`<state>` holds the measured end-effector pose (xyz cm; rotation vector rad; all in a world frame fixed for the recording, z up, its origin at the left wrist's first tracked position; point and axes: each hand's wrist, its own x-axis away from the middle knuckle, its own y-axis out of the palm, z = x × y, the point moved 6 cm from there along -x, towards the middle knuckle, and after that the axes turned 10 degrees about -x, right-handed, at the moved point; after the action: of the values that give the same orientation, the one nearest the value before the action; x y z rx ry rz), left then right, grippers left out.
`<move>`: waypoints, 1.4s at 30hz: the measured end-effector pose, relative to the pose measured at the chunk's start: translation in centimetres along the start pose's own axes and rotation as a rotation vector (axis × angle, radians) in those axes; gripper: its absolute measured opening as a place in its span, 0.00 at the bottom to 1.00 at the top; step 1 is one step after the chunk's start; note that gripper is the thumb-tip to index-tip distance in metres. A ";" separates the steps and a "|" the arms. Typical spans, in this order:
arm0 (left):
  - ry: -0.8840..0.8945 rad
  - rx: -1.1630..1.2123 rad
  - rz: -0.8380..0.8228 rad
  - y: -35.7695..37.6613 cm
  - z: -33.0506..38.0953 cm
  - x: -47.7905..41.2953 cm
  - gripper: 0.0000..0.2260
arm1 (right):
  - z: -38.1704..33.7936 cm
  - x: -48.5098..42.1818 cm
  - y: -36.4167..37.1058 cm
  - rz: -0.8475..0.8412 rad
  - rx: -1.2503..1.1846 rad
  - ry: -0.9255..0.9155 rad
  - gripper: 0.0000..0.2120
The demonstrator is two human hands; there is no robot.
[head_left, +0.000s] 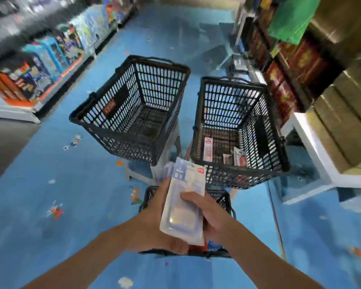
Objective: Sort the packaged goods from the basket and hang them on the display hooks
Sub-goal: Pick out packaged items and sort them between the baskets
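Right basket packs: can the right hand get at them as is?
Probably not yet. The right hand grips the held packs together with the left hand, so it is occupied. The right basket is open-topped, nothing over its loose packs.

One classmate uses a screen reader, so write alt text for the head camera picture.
The left hand and right hand hold a stack of flat packets above a near basket. Ahead stand a left basket and a right basket with a few small packs inside.
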<state>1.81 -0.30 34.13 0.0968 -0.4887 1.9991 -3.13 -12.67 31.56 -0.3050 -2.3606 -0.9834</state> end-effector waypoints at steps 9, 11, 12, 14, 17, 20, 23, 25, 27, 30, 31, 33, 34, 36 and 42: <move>-0.172 0.176 0.064 -5.5 9.7 -2.8 0.58 | -12.6 6.2 5.1 -0.095 0.114 -0.231 0.22; -0.183 0.244 0.105 -6.9 12.6 -5.3 0.54 | -16.2 6.1 5.3 -0.104 0.116 -0.305 0.24; -0.198 0.254 0.119 -7.4 13.9 -6.6 0.48 | -18.0 5.9 5.1 -0.108 0.121 -0.336 0.25; -0.212 0.249 0.149 -8.3 15.8 -9.8 0.37 | -21.4 5.0 4.4 -0.114 0.122 -0.372 0.28; -0.253 0.259 0.163 -8.6 17.6 -15.1 0.35 | -25.7 2.3 2.0 -0.090 0.105 -0.399 0.31; -0.308 0.289 0.170 -8.1 16.3 -21.3 0.48 | -28.6 -2.0 -2.1 -0.033 0.101 -0.404 0.28; -0.379 0.362 0.215 -7.1 13.4 -27.8 0.34 | -30.0 -7.9 -7.4 0.091 0.066 -0.367 0.32; -0.424 0.408 0.245 -6.2 10.7 -31.7 0.25 | -29.9 -12.1 -11.0 0.166 0.037 -0.294 0.33; -0.479 0.408 0.280 -5.6 7.5 -35.2 0.27 | -29.2 -16.0 -13.9 0.172 0.074 -0.186 0.27; -0.529 0.409 0.305 -4.8 3.1 -39.5 0.29 | -28.2 -21.3 -18.2 0.226 0.119 -0.067 0.23; -0.551 0.404 0.311 -4.6 1.8 -40.8 0.32 | -28.0 -22.8 -19.2 0.242 0.129 -0.042 0.25; -0.568 0.416 0.335 -4.3 -0.2 -43.0 0.34 | -27.7 -25.4 -20.9 0.269 0.135 -0.015 0.29; -0.584 0.418 0.360 -4.3 -1.2 -43.9 0.32 | -27.6 -26.5 -21.5 0.275 0.130 -0.008 0.30; -0.606 0.393 0.393 -4.3 -3.0 -45.6 0.28 | -27.4 -28.3 -22.9 0.297 0.118 0.015 0.30; -0.678 0.320 0.374 -3.0 -15.4 -52.1 0.52 | -27.4 -31.7 -25.6 0.351 0.157 0.044 0.21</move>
<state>30.91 -37.03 6.57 0.9651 -0.6368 2.3782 23.65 -50.00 14.21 -0.6047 -2.2271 -0.6298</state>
